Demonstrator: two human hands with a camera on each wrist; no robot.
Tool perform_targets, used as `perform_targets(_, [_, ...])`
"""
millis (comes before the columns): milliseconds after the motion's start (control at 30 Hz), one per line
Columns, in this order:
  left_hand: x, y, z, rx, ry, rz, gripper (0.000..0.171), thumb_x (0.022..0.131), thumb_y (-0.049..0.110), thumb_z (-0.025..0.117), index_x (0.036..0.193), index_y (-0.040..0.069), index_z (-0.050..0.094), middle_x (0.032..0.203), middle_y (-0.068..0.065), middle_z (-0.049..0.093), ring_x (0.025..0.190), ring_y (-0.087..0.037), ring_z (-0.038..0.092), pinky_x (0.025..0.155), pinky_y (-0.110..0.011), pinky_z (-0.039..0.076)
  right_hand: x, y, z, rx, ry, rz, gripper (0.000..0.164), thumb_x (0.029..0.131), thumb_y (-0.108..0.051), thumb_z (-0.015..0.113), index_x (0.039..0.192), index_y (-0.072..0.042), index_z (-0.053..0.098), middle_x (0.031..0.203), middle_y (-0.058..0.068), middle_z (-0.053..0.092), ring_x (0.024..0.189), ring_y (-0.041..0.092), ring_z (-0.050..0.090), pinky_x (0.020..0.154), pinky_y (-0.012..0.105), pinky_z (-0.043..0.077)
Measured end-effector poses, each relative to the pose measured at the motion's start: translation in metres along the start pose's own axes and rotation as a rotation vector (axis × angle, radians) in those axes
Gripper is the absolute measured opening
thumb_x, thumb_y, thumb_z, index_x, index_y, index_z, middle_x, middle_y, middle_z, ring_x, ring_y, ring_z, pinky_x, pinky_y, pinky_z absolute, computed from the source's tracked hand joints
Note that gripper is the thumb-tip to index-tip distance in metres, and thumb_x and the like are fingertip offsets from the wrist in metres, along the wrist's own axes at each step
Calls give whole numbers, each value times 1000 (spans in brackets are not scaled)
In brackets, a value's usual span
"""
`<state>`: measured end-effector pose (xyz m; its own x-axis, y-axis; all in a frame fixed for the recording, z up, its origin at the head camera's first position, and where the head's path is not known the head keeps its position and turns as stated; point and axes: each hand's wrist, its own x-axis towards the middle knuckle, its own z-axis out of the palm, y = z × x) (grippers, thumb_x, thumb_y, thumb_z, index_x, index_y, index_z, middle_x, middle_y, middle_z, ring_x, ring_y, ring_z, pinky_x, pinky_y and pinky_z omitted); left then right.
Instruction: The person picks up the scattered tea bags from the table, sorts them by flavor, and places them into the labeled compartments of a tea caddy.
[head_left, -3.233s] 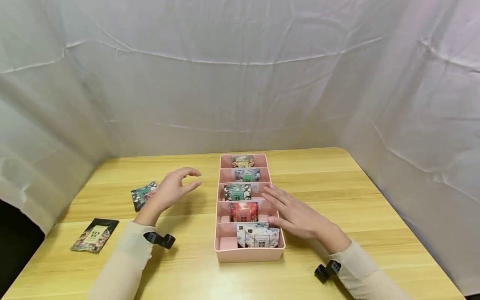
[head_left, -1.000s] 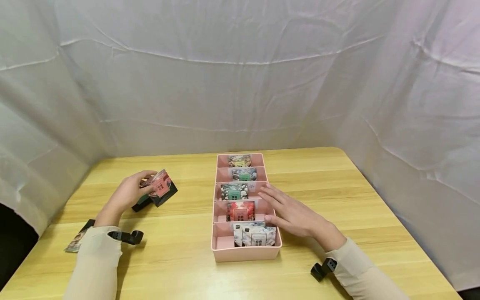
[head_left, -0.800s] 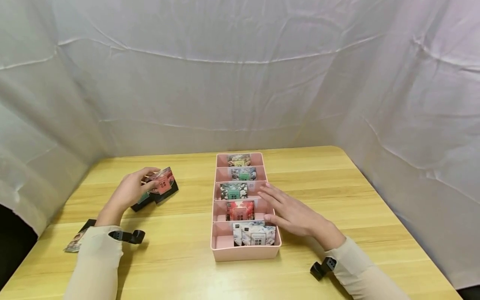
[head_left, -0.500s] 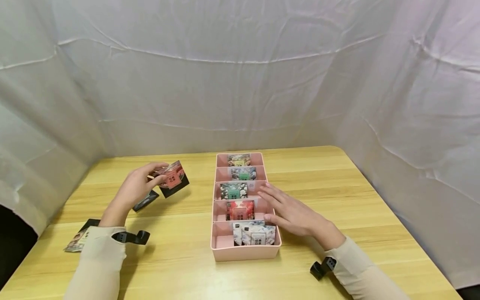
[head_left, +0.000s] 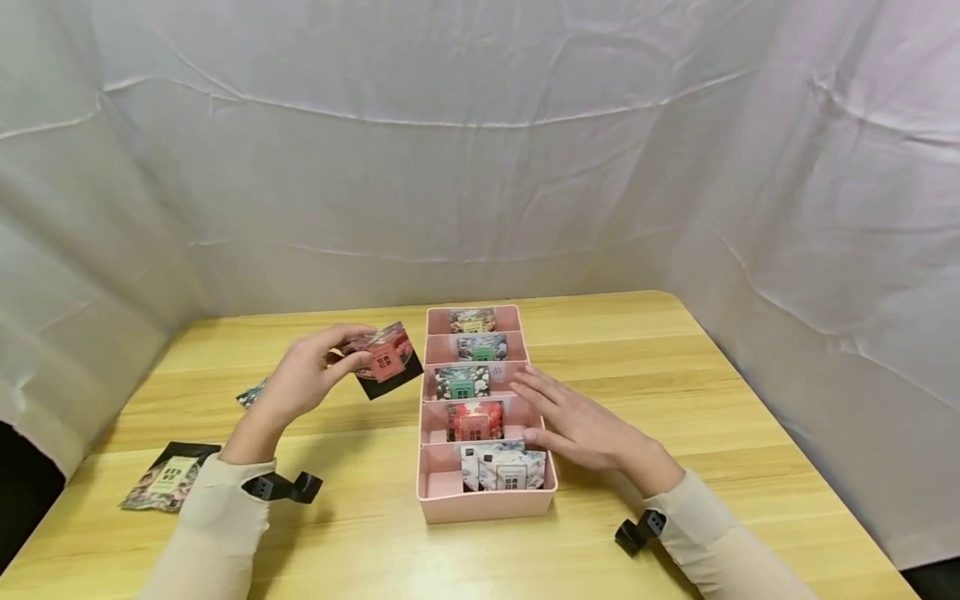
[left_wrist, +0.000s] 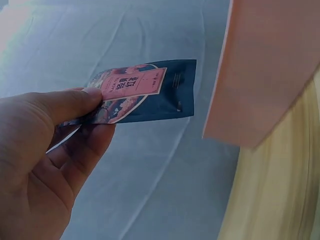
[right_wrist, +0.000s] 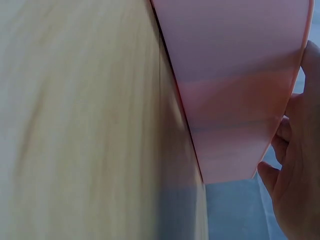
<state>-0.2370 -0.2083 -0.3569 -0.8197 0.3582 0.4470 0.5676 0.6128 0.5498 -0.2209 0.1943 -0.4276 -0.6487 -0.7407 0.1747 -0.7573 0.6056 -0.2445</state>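
Note:
My left hand point(head_left: 300, 379) pinches a small tea sachet point(head_left: 388, 364), dark with a pink label, between thumb and fingers. The sachet is tilted in the air just left of a long pink divided box point(head_left: 487, 510). The left wrist view shows the thumb on top of the sachet point(left_wrist: 145, 95) and the box's pink wall to its right. On the box's right rim rest the fingers of my right hand point(head_left: 592, 429), nearly straight. White sachets point(head_left: 517, 472) lean in the front compartment, a red sachet point(head_left: 476, 419) behind them, and a green-labelled sachet point(head_left: 462, 383) in the middle.
The two far compartments hold a blue-and-green sachet point(head_left: 482, 346) and a yellow-labelled sachet point(head_left: 472, 321). Left on the wooden table point(head_left: 360, 533) lie a black sachet with a yellow label point(head_left: 171, 477) and a sachet point(head_left: 251, 393) partly hidden behind my left forearm. Grey cloth point(head_left: 465, 167) encloses the table.
My left hand has taken the pink-labelled tea sachet from beside the green one on the left, lifted it and carried it right toward the box. My right hand stays at the rim.

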Motion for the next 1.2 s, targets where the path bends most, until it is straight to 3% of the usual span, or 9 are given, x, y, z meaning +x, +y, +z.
perform_targets(133, [8, 14, 8, -35, -14, 31, 32, 92, 12, 68, 124, 11, 65, 101, -5, 70, 83, -16, 66, 72, -34, 58, 0, 3, -3, 29, -2, -26, 72, 100, -45, 49, 157, -11, 22, 163, 9, 12, 148, 27, 10, 114, 53, 25])
perform_targets(367, [22, 33, 25, -87, -83, 101, 32, 93, 13, 67, 125, 12, 66, 107, -4, 70, 85, -13, 66, 72, -30, 58, -3, 6, -7, 75, -16, -71, 76, 98, -61, 41, 157, -16, 24, 163, 9, 10, 148, 30, 10, 106, 63, 31])
perform_targets(633, [34, 47, 51, -131, -151, 207, 30, 93, 11, 67, 124, 11, 66, 117, -4, 68, 92, -14, 67, 74, -26, 58, -2, 4, -6, 54, -17, -56, 77, 98, -61, 41, 157, -16, 22, 164, 7, 9, 148, 28, 9, 107, 61, 31])
perform_targets(833, [40, 51, 72, -119, -178, 275, 33, 91, 10, 70, 124, 10, 66, 119, -4, 68, 107, -19, 64, 90, -36, 54, -2, 4, -5, 36, -19, -52, 74, 99, -57, 43, 158, -19, 19, 164, 6, 10, 149, 27, 9, 109, 57, 31])
perform_targets(1200, [44, 55, 101, -91, -254, 278, 32, 94, 14, 67, 126, 14, 65, 123, -1, 66, 113, -17, 61, 95, -35, 51, -3, 1, -4, 0, -34, 0, 73, 100, -52, 45, 157, -14, 21, 163, 9, 6, 148, 27, 10, 116, 49, 22])
